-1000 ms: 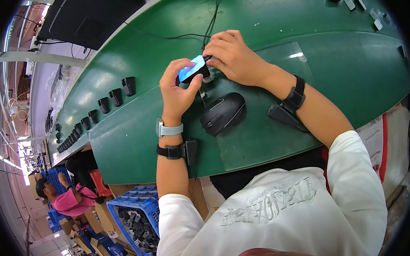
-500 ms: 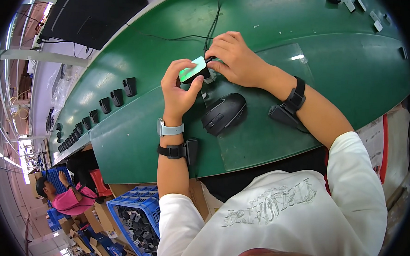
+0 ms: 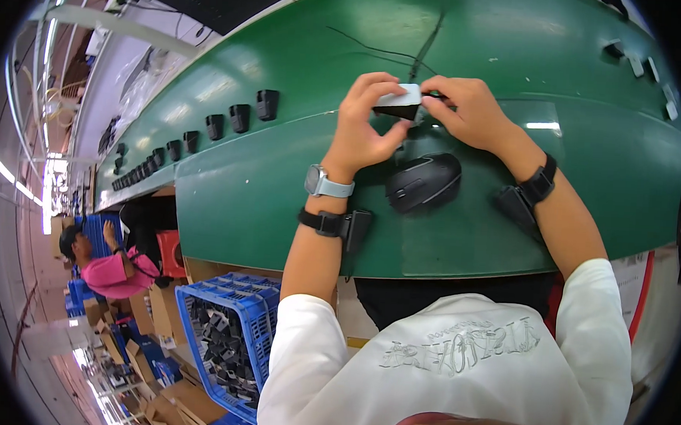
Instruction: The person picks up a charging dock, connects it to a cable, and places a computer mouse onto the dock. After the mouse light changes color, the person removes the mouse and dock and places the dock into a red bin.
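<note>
Far left of frame, I'm seeing a co-worker in a pink top [image 3: 118, 274], one hand raised. Upper left, a row of small black plastic units [image 3: 239, 118] is running along the green tabletop [image 3: 240, 215]. Lower left, a blue lattice-sided plastic crate [image 3: 262, 316] is holding a heap of dark and grey pieces.

Upper centre: the left hand [image 3: 364, 133], a grey-banded watch [image 3: 328, 184] on its wrist, is holding a small block with a pale top and black sides [image 3: 400, 100], fingers on top, thumb below. Below the block, a black computer mouse [image 3: 424, 184] is resting on the table. Black cables [image 3: 428, 48] are trailing down from the top edge toward the block.

Right of it, the right hand [image 3: 465, 111] is keeping its fingertips narrow at the block's right end; a dark bit is showing there, but I can't tell whether it's gripped. Upper right, small white and dark pieces [image 3: 635, 66] are lying spread out.
</note>
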`<control>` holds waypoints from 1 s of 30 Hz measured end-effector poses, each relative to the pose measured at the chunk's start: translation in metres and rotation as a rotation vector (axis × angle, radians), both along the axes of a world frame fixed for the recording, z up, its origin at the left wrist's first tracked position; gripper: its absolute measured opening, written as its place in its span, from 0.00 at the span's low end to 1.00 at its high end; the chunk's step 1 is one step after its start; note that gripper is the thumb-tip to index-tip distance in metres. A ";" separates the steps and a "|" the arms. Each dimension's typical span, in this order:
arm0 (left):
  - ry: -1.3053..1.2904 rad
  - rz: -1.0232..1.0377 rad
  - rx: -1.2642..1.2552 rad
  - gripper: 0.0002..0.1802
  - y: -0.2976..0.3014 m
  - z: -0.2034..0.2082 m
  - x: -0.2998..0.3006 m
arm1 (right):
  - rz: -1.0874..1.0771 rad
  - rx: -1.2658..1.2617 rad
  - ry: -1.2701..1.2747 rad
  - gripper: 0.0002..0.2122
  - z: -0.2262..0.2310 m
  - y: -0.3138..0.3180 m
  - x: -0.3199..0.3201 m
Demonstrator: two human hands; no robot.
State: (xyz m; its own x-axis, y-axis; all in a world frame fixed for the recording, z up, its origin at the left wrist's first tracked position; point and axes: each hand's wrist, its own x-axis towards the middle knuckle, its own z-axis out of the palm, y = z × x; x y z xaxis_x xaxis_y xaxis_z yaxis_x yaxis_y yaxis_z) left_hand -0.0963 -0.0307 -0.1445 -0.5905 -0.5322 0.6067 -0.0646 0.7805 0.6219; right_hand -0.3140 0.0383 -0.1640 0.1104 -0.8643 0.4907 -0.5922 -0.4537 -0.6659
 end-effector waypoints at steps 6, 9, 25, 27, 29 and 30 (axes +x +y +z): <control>-0.047 0.081 -0.022 0.28 -0.004 -0.007 0.003 | 0.018 0.058 -0.035 0.08 -0.005 -0.003 -0.001; 0.010 -0.001 -0.019 0.28 -0.006 -0.009 0.002 | 0.016 0.097 -0.069 0.08 0.006 -0.001 0.000; 0.023 0.790 -0.033 0.21 -0.049 -0.024 0.049 | 0.379 0.043 0.347 0.11 0.022 0.013 -0.030; -0.120 1.023 -0.037 0.31 -0.068 -0.038 0.081 | 0.287 -0.211 0.228 0.09 0.059 0.026 -0.003; -0.224 1.156 0.027 0.38 -0.077 -0.045 0.081 | 0.294 -0.282 -0.216 0.06 0.103 0.062 0.014; -0.256 1.169 -0.019 0.36 -0.081 -0.052 0.084 | 0.375 -0.330 -0.443 0.03 0.133 0.091 0.026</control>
State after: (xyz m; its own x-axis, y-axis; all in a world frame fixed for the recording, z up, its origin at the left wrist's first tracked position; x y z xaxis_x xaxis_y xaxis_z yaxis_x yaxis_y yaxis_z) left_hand -0.0125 -0.1115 -0.1960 0.1402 -0.8195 0.5557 -0.8616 0.1755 0.4763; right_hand -0.2885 0.1289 -0.0312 0.1014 -0.6033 0.7910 -0.0574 -0.7973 -0.6008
